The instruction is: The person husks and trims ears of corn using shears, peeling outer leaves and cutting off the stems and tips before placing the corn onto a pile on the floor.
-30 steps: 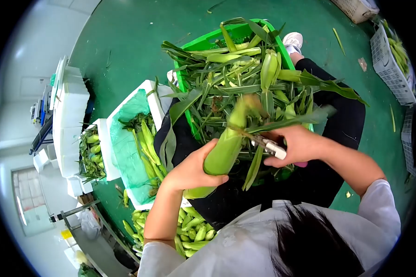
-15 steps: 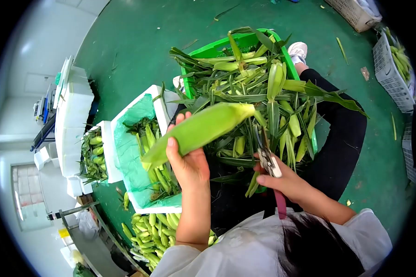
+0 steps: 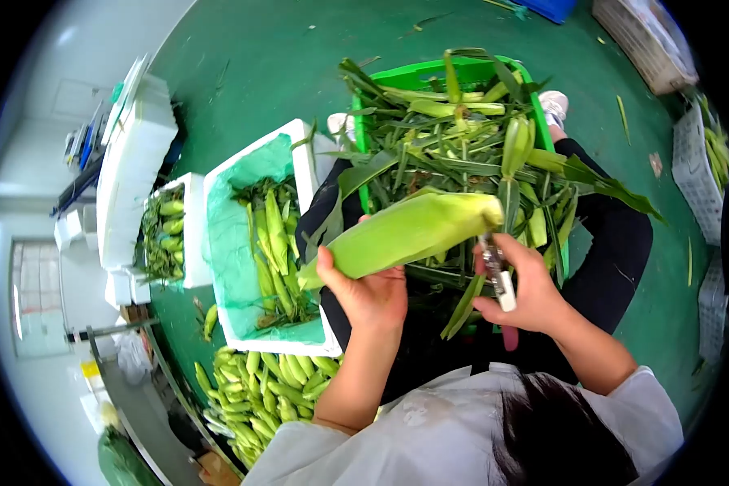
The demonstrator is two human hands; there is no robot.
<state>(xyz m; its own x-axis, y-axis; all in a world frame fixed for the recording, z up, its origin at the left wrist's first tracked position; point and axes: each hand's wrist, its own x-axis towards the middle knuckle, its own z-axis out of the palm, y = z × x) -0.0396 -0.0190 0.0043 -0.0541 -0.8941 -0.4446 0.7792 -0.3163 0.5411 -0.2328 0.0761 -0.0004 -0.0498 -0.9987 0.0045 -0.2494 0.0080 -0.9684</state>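
The left hand (image 3: 373,296) gripped the corn ear (image 3: 409,232) beside the green crate (image 3: 413,76) while the separate right hand (image 3: 530,285) gripped shears (image 3: 500,275) at its stem end, apparently a trimming step requiring steady blade alignment.

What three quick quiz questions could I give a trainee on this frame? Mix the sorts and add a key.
1. Multiple choice: what does the left hand hold?
A) a knife
B) a corn ear
C) a bottle

2. True or false: the right hand holds the shears.

3. Fill in the blank: the leaves are heaped in a ____ crate.

Key: 1. B; 2. true; 3. green
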